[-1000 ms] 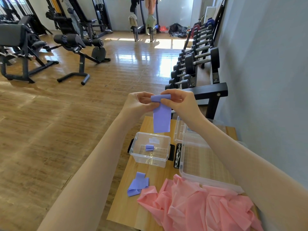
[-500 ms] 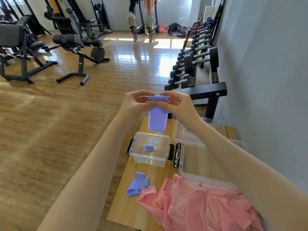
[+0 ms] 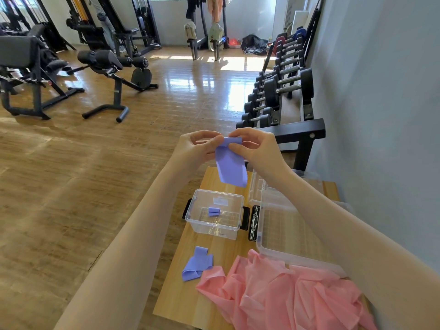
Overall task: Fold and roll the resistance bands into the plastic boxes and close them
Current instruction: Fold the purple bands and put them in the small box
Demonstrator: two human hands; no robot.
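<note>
Gym bench (image 3: 209,291) below: your left hand (image 3: 197,148) and right hand (image 3: 256,148) both pinch the purple band (image 3: 231,167) by its top edge; its long axis hangs toward 6 o'clock, directly above the open box (image 3: 215,231).

Single head-worn wide-angle view, looking forward and down from close above the wooden table (image 3: 209,306) at its near edge, gym floor (image 3: 71,186) stretching beyond its far edge
</note>
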